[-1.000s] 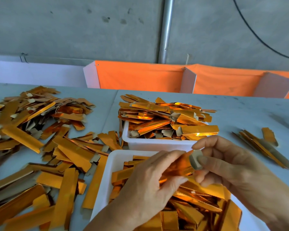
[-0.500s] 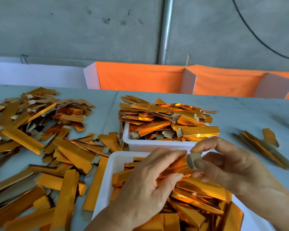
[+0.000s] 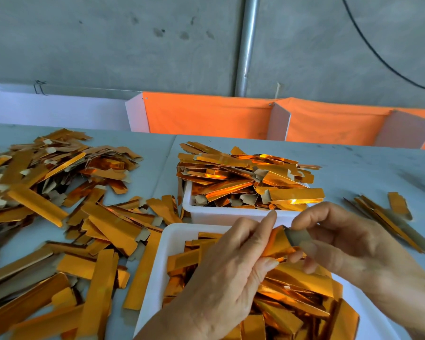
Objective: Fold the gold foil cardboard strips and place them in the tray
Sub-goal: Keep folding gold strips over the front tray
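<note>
Nearest the camera, the left hand [image 3: 227, 273] and the right hand [image 3: 349, 246] together held one gold foil cardboard strip [image 3: 279, 244] above the near white plastic tray [image 3: 157, 278]. The left fingers and thumb were curled and clamped on the strip's gold end; the right thumb and forefinger pinched its grey-backed end flap, which was bent up. The near tray held a loose layer of gold strips. Just beyond it stood a second white plastic tray [image 3: 231, 214], heaped above its rim with strips. A large scattered pile of gold foil strips [image 3: 59, 217] lay on the grey table [image 3: 353, 168] to the left. A small bundle of strips [image 3: 388, 219] lay to the right. Orange fabric panels [image 3: 206, 114] stood along the table's far edge.
</note>
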{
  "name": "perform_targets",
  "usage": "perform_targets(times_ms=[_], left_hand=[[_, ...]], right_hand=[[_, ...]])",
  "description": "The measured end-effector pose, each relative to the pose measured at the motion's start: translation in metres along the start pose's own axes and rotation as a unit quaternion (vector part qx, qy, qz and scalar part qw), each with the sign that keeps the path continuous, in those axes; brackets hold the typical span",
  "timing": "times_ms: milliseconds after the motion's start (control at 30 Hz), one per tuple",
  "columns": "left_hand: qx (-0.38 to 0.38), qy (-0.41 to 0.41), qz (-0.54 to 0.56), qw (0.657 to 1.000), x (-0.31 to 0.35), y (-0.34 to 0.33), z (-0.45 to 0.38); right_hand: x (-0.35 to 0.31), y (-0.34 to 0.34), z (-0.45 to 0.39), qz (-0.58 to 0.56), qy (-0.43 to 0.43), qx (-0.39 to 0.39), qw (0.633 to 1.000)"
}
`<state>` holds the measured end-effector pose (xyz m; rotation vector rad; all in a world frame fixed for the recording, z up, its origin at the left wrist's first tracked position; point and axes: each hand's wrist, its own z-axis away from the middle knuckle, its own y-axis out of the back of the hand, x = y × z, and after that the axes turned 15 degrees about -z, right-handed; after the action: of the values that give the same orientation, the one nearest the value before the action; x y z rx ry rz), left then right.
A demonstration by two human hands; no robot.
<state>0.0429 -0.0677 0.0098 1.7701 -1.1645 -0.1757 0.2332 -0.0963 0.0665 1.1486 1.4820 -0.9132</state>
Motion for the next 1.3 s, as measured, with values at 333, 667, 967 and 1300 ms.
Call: perform_targets(times_ms=[333,667,967,1300], left_hand=[[-0.013,-0.011,-0.010,1.000,-0.001,-0.001,0.000],[0.009,0.070,0.052,0.996,-0.001,-0.002,0.004],[0.019,0.059,0.055,0.997,-0.005,0.002,0.003],[0.034,0.051,0.059,0.996,-0.005,0.002,0.005]], right_hand=[[0.002,-0.001,-0.002,0.035,-0.018,0.033,0.999],[0.013,-0.006,-0.006,0.122,-0.017,0.071,0.990],[0.009,-0.002,-0.007,-0.190,-0.075,0.004,0.979],[0.012,-0.001,-0.011,-0.267,-0.150,0.002,0.952]])
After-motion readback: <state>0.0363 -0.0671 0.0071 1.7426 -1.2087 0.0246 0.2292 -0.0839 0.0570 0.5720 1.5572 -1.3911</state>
